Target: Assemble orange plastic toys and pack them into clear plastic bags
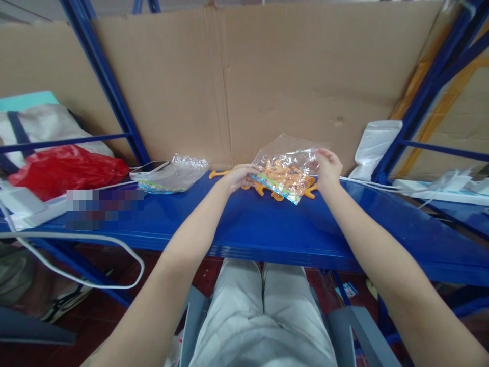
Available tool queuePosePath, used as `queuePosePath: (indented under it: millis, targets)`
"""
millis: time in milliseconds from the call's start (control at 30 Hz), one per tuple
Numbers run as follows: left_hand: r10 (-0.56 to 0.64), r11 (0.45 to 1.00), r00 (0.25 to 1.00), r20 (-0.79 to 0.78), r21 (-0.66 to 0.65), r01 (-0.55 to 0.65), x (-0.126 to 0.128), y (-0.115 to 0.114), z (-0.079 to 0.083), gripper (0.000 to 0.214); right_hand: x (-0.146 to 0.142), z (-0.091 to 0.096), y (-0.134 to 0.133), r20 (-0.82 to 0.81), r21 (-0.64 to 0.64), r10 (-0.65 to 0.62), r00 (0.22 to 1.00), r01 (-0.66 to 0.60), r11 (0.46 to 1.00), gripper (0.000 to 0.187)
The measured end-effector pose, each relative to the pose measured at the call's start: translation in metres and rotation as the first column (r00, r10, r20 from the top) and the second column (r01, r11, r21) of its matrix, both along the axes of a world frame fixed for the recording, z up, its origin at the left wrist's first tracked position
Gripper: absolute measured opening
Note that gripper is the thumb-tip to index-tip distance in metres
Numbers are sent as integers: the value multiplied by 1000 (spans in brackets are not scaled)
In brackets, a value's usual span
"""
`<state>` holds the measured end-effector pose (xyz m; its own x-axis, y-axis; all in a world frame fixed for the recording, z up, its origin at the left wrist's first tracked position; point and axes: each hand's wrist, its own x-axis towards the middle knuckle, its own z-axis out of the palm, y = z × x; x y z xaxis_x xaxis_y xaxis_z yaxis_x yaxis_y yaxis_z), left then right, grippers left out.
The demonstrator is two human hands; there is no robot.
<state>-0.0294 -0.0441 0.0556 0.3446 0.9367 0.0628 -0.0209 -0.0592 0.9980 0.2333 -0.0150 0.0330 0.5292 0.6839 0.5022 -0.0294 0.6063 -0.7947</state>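
Note:
Between my hands is a clear plastic bag (294, 158) with a colourful printed strip along its lower edge. My left hand (243, 176) grips the bag's left side, near the strip. At its upper right edge, my right hand (328, 164) pinches the film with fingers closed. Several orange plastic pieces (278, 196) lie on the blue shelf under and around the bag; their exact kind is unclear. Whether some of them are inside the bag, I cannot tell through the film. One orange piece (217, 174) sticks out left of my left hand.
A stack of similar clear bags (168, 179) lies left on the blue shelf (267, 229), beside a phone (153, 166). Further left are a red plastic bag (72, 168) and a white cable (126, 244). Cardboard (286, 76) stands behind; a white pouch (376, 148) leans right.

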Motion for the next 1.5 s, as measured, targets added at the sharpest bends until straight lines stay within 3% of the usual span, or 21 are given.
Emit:
queuePosePath:
  millis: [200,500,633,767,867,1000,1133,1300,1500]
  targets:
    - [20,1000,999,45,-1,-20,-1,2,1,41,5,1,0,55,29,101,993,-102,994,38]
    - [-132,990,986,100,-27,135,-9,6,1,34,-17,8,-24,-8,-114,157,988,-156,981,20]
    - [-39,999,995,91,-7,40,-4,2,1,26,-35,5,-36,66,-201,279,958,-261,944,15]
    - [116,993,984,136,17,-120,0,3,-3,12,-50,0,-46,154,-283,455,877,-403,871,17]
    - [222,973,960,170,29,-230,1,7,-6,7,-55,-2,-49,191,-328,501,844,-426,843,17]
    - [260,962,949,177,33,-270,0,11,-7,21,-55,-2,-51,225,-340,500,836,-414,845,18]
    - [216,976,958,189,-23,-215,-4,14,-4,42,-54,-2,-49,225,-307,475,851,-401,863,21]
    - [132,990,971,199,-69,-121,-9,16,-3,50,-39,-4,-31,143,-149,228,963,-207,967,33]
    - [59,997,976,211,-53,-49,-4,9,-2,41,-16,-4,-9,14,-102,44,999,-43,994,51]
